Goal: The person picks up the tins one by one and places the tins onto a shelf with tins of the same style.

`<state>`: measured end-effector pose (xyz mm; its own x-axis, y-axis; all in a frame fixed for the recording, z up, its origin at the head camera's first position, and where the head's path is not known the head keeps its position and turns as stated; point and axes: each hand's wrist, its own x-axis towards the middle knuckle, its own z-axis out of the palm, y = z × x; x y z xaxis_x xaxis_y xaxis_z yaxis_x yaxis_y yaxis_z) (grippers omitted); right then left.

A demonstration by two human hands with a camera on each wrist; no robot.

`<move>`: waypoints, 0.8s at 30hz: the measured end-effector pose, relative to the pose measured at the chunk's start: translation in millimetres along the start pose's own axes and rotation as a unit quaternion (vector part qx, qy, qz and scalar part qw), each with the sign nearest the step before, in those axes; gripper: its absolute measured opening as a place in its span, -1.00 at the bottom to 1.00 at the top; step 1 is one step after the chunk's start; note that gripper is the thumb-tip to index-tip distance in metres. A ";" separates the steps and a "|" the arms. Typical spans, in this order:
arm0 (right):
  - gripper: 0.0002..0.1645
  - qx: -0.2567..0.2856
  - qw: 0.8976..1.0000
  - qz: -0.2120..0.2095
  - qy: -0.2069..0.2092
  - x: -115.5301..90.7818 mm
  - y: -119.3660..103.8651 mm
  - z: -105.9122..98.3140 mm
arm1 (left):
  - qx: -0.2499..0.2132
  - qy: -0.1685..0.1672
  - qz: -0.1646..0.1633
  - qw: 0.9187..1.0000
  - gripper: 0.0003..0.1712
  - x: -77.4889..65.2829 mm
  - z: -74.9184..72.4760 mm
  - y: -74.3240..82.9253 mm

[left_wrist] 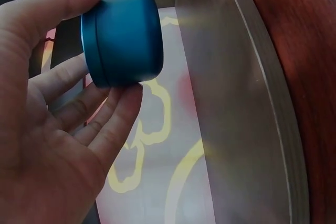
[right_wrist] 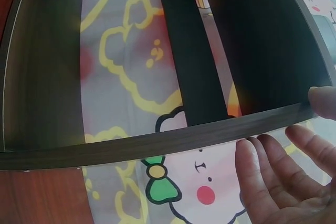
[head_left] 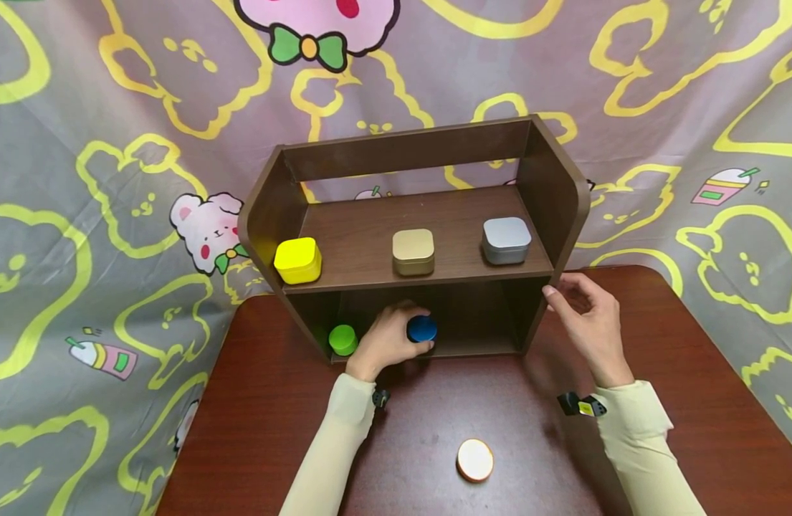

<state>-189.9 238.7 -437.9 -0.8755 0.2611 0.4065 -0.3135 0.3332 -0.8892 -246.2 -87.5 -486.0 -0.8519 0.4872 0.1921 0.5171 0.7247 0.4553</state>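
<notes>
My left hand (head_left: 389, 340) holds a round blue tin (head_left: 422, 329) in the lower compartment of a dark brown wooden shelf (head_left: 357, 222). In the left wrist view the blue tin (left_wrist: 126, 40) is tilted on its side, between the thumb above and the fingertips below. A round green tin (head_left: 342, 340) stands left of that hand, in the compartment's left corner. At the shelf's right side panel (head_left: 553, 193) is my right hand (head_left: 592, 330), its thumb at the panel's front edge. The right wrist view shows its fingers (right_wrist: 252, 169) loosely bent beside the panel's outer face.
On the upper board stand a yellow square tin (head_left: 298, 260), a gold square tin (head_left: 413, 251) and a silver square tin (head_left: 506, 240). A round tin with a whitish top (head_left: 475, 460) lies on the reddish-brown table (head_left: 241, 444) in front. Patterned cloth (head_left: 144, 215) hangs behind.
</notes>
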 end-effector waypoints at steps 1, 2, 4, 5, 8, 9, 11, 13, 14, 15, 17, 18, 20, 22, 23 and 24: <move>-0.75 0.000 1.000 0.001 0.001 -0.2 0.2 -0.3 | 0.001 0.000 -0.001 1.000 -0.35 0.5 1.0 0.1; -0.75 0.000 1.000 0.001 0.001 -0.4 0.6 -0.7 | 0.000 -0.001 -0.003 1.000 -0.36 1.0 1.9 0.3; -0.74 -0.002 1.000 0.002 0.002 -0.8 1.5 -1.1 | -0.003 -0.002 -0.006 1.000 -0.36 1.8 3.4 0.4; -0.74 -0.003 1.000 0.002 0.002 -1.0 1.6 -1.3 | -0.005 -0.003 -0.008 1.000 -0.36 2.1 4.0 0.4; -0.73 -0.003 1.000 0.003 -0.001 -1.0 2.5 -1.5 | -0.009 -0.005 -0.013 1.000 -0.36 2.4 5.0 0.2; -0.74 -0.004 1.000 0.003 0.000 -1.1 2.7 -1.6 | -0.010 -0.005 -0.014 1.000 -0.36 2.3 5.1 -0.1; -0.74 -0.005 1.000 0.003 0.001 -1.0 2.4 -1.5 | -0.011 -0.006 -0.016 1.000 -0.36 2.2 5.1 -0.9; -0.75 -0.006 1.000 0.002 0.003 -1.2 2.7 -1.3 | -0.009 -0.009 -0.022 1.000 -0.35 2.5 5.6 -1.4; -0.76 -0.007 1.000 0.000 0.003 -1.5 2.6 -1.3 | -0.008 -0.011 -0.024 1.000 -0.35 2.6 5.9 -1.5; -0.76 -0.008 1.000 -0.002 0.004 -1.8 2.4 -1.1 | -0.007 -0.012 -0.027 1.000 -0.35 2.8 6.3 -1.7; -0.77 -0.009 1.000 -0.006 0.004 -2.2 2.5 -0.8 | -0.003 -0.013 -0.028 1.000 -0.35 3.3 7.3 -2.1; -0.77 -0.010 1.000 -0.007 0.003 -2.2 2.9 -0.5 | 0.000 -0.011 -0.028 1.000 -0.35 3.6 7.8 -2.3; -0.76 -0.009 1.000 -0.008 0.001 -2.2 4.1 -0.2 | 0.003 -0.009 -0.026 1.000 -0.35 3.8 9.1 -3.0; -0.76 -0.008 1.000 -0.004 0.000 -2.3 5.5 -0.1 | 0.009 -0.008 -0.021 1.000 -0.36 3.9 10.8 -4.2; -0.76 -0.007 1.000 -0.002 -0.001 -2.6 5.6 0.1 | 0.011 -0.009 -0.021 1.000 -0.36 4.0 11.7 -4.8; -0.76 -0.004 1.000 0.001 -0.002 -2.9 5.8 0.3 | 0.014 -0.011 -0.022 1.000 -0.36 3.9 12.5 -5.4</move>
<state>-189.3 239.6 -444.4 -0.8778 0.2580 0.4036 -0.3089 0.3391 -0.8886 -251.3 -83.4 -498.6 -0.8716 0.4653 0.1541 0.4823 0.7581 0.4388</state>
